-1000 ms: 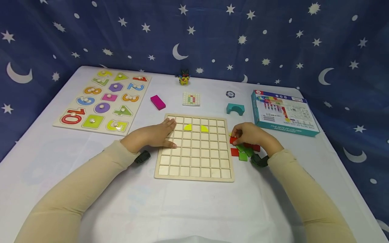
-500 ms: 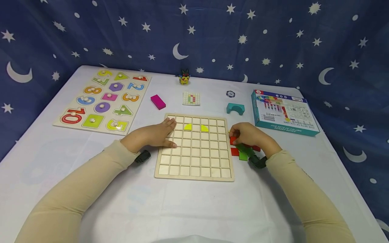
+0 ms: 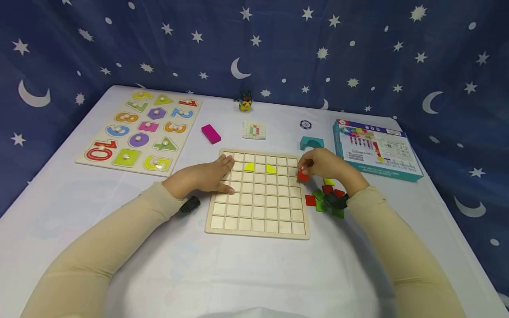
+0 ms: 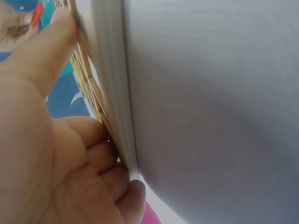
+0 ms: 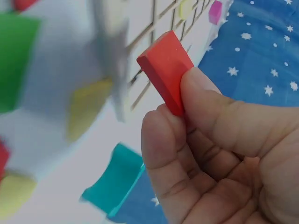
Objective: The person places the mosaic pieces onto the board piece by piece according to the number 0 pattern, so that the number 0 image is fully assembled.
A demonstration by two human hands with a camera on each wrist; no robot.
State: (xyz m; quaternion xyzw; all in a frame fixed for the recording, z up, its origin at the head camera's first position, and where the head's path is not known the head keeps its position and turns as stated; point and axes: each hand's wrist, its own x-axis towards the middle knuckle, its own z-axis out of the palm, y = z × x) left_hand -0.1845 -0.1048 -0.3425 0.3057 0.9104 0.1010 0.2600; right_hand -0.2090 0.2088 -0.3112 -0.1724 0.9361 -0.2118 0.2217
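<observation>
The right hand [image 3: 324, 165] pinches a red tile [image 3: 303, 175] between thumb and fingers, holding it over the right edge of the wooden grid board [image 3: 258, 223]. The left hand [image 3: 200, 176] lies flat on the board's left side, fingers straight and close together. Two yellow pieces [image 3: 249, 167] sit in the board's far squares

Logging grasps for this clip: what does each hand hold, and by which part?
The right hand pinches a red tile by one end, between thumb and fingers. The left hand holds nothing; it rests flat on the grid board.
</observation>
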